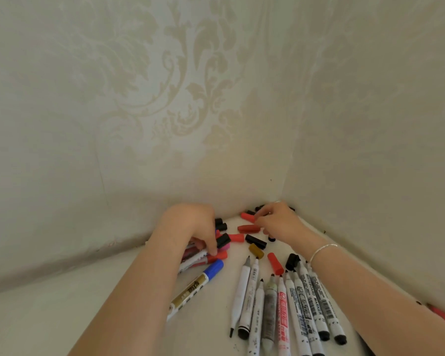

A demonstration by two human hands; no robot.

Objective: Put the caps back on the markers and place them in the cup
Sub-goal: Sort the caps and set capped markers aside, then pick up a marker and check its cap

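Caps (248, 229) lie loose by worktop's (62, 317) far corner, just under my right hand (278, 222), fingers curled over one red cap (248, 217); left hand (193, 227) pinches a capped marker (203, 255).

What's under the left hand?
The left hand rests on a bunch of capped markers, red and white barrels poking out below, fingers touching a black cap. How many markers it covers can't be seen.
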